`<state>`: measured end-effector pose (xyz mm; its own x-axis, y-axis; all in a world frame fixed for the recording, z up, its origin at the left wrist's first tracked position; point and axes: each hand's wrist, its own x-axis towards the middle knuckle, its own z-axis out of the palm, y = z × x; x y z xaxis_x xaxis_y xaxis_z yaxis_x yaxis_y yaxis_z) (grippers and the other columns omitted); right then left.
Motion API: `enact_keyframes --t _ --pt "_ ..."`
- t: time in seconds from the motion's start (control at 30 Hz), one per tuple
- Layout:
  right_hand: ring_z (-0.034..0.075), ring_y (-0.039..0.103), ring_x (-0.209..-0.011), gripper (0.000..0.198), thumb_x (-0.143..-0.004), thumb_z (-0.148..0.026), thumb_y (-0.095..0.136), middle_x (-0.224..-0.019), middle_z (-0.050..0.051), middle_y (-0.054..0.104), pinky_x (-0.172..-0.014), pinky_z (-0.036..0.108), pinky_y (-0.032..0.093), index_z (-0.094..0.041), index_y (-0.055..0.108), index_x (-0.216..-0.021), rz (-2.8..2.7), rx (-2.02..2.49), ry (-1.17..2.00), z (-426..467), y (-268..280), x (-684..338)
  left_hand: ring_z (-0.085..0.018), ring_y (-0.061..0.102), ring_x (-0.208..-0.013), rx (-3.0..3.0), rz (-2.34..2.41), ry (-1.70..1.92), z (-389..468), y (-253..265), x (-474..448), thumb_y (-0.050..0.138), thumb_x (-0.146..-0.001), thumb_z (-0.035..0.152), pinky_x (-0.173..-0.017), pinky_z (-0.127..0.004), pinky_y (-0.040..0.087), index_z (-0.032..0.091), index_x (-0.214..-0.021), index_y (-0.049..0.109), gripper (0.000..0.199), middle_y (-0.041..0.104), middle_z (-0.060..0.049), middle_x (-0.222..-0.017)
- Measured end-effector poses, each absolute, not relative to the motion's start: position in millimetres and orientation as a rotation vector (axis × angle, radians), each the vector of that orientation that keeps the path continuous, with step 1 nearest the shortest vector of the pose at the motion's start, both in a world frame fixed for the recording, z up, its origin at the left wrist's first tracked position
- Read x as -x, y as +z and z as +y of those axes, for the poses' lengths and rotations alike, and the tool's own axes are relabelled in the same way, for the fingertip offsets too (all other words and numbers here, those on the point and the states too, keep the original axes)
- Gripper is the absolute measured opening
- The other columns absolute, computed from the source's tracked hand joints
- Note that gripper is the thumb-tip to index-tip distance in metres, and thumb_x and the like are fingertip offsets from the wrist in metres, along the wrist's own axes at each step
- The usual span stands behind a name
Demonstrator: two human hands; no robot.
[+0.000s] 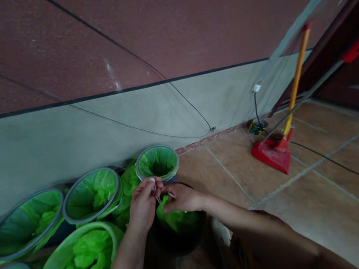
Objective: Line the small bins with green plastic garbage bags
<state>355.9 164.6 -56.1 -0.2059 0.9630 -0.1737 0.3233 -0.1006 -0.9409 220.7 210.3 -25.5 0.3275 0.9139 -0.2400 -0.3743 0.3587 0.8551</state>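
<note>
Both hands meet above a dark bin that stands on the floor in front of me, with a bright green plastic bag inside it. My left hand is closed, pinching a thin white string at the bin's far left. Close by on the right, my right hand has its fingers closed around the string's other side, just over the bag. The fingertips partly hide the string, so I cannot make out whether it is tied. Right behind the hands is a grey-rimmed bin lined with green plastic.
More green-lined bins crowd the left, one light green bin heaped with green bags. A red dustpan and a yellow-handled broom stand at right. A black cable crosses the tiles; thin wires hang along the wall.
</note>
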Motion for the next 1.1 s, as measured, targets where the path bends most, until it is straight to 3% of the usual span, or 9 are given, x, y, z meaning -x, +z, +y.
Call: enact_keyframes --t 0.1,0.27,0.43,0.53,0.63,0.77,0.87,0.97,1.1 --pt "0.008 0.047 -0.056 0.008 -0.077 -0.019 0.066 -0.063 -0.006 0.052 -0.053 0.020 0.036 -0.016 0.059 -0.076 -1.579 1.449 1.376 166.8 -64.8 -339.6 -0.009 0.059 -0.065 -0.801 0.833 0.908 208.9 -27.8 -225.5 0.077 -0.063 0.032 -0.067 -0.023 0.048 0.015 -0.079 0.074 0.023 0.070 -0.001 -0.074" --pt "0.007 0.044 -0.051 0.022 -0.087 -0.023 0.055 -0.056 -0.005 0.050 -0.049 0.019 0.034 -0.016 0.056 -0.066 -1.294 1.449 1.350 176.5 -62.7 -355.2 -0.017 0.066 -0.089 -0.939 0.968 0.939 212.0 -56.4 -218.1 0.067 -0.061 0.022 -0.087 -0.031 0.048 0.019 -0.094 0.072 0.034 0.075 -0.003 -0.094" --pt "0.005 0.039 -0.042 0.026 -0.088 -0.036 0.056 -0.053 -0.005 0.052 -0.042 0.018 0.029 -0.015 0.062 -0.074 -1.135 1.385 1.354 177.4 -47.3 -371.7 -0.026 0.066 -0.099 -1.445 0.992 0.616 194.4 -89.2 -223.5 0.062 -0.068 0.022 -0.095 -0.040 0.045 0.020 -0.095 0.071 0.029 0.075 -0.006 -0.099" --pt "0.005 0.039 -0.041 0.025 -0.086 -0.038 0.059 -0.051 -0.006 0.052 -0.040 0.018 0.028 -0.014 0.063 -0.078 -1.172 1.320 1.423 174.6 -40.0 -369.6 -0.027 0.067 -0.095 -1.631 1.072 0.551 187.7 -94.3 -231.0 0.057 -0.080 0.032 -0.090 -0.039 0.044 0.021 -0.089 0.071 0.020 0.076 -0.008 -0.095" --pt "0.006 0.043 -0.043 0.019 -0.086 -0.032 0.059 -0.052 -0.006 0.053 -0.041 0.018 0.030 -0.014 0.065 -0.085 -1.194 1.364 1.375 175.3 -36.9 -376.1 -0.024 0.066 -0.082 -1.627 1.153 0.588 192.2 -96.6 -232.0 0.050 -0.085 0.036 -0.081 -0.036 0.045 0.021 -0.077 0.070 0.026 0.074 -0.006 -0.081" --pt "0.007 0.048 -0.050 0.020 -0.083 -0.020 0.061 -0.058 -0.005 0.057 -0.047 0.018 0.034 -0.014 0.067 -0.102 -1.166 1.645 1.201 179.0 -38.8 -409.6 -0.019 0.060 -0.067 -1.400 1.241 0.736 200.8 -102.4 -225.7 0.049 -0.083 0.042 -0.071 -0.032 0.044 0.019 -0.068 0.064 0.031 0.068 -0.003 -0.064" --pt "0.010 0.058 -0.064 0.029 -0.077 -0.023 0.070 -0.075 0.000 0.067 -0.058 0.020 0.042 -0.016 0.070 -0.105 -1.282 1.871 1.024 175.2 -40.3 -438.3 -0.016 0.059 -0.060 -1.040 1.264 0.882 202.9 -103.3 -222.7 0.058 -0.073 0.045 -0.066 -0.031 0.045 0.018 -0.073 0.060 0.026 0.063 0.001 -0.058" --pt "0.014 0.060 -0.067 0.030 -0.066 -0.031 0.081 -0.074 0.003 0.069 -0.059 0.023 0.043 -0.019 0.075 -0.093 -1.549 2.079 0.908 165.4 -39.1 -453.1 -0.013 0.057 -0.054 -0.823 1.269 0.939 203.5 -100.4 -223.6 0.065 -0.063 0.045 -0.062 -0.028 0.046 0.018 -0.073 0.058 0.029 0.059 0.004 -0.055" --pt "0.010 0.049 -0.048 0.020 -0.067 -0.033 0.079 -0.045 -0.003 0.052 -0.047 0.023 0.033 -0.017 0.069 -0.058 -1.971 2.154 1.230 155.7 -34.2 -447.0 -0.009 0.049 -0.049 -0.835 1.290 0.903 202.7 -97.8 -226.9 0.065 -0.062 0.046 -0.055 -0.026 0.045 0.018 -0.074 0.058 0.031 0.053 0.007 -0.053"
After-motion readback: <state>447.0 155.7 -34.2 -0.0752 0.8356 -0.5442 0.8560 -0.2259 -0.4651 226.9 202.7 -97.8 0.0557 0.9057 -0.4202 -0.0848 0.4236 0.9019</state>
